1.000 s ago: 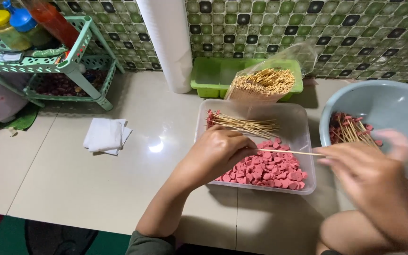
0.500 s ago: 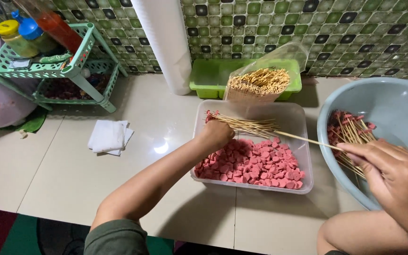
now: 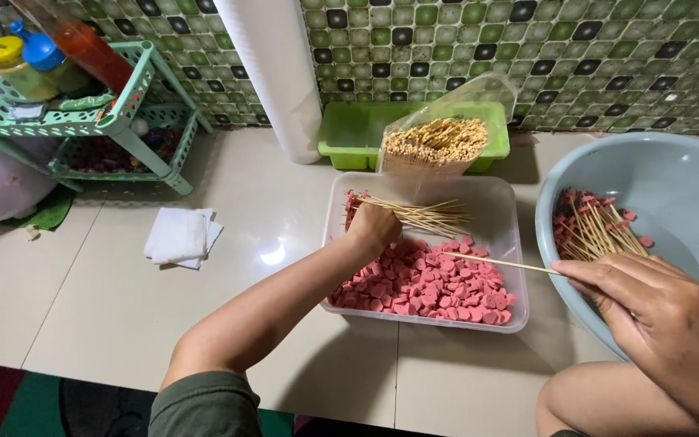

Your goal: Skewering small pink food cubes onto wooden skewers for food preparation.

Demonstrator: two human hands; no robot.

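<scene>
My right hand (image 3: 657,316) pinches a bare skewer (image 3: 499,262) over the clear tray (image 3: 511,243); my left hand (image 3: 374,229), fingers curled, reaches among sausage slices (image 3: 422,283). A few loaded skewers (image 3: 596,231) fill the basin (image 3: 673,178); most slices remain.

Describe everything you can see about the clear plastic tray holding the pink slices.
The clear rectangular plastic tray sits flat on the pale tiled floor, before a green tub. Pink round sausage slices fill its near half; a bundle of bamboo skewers lies across the far part. The left hand reaches inside.
</scene>
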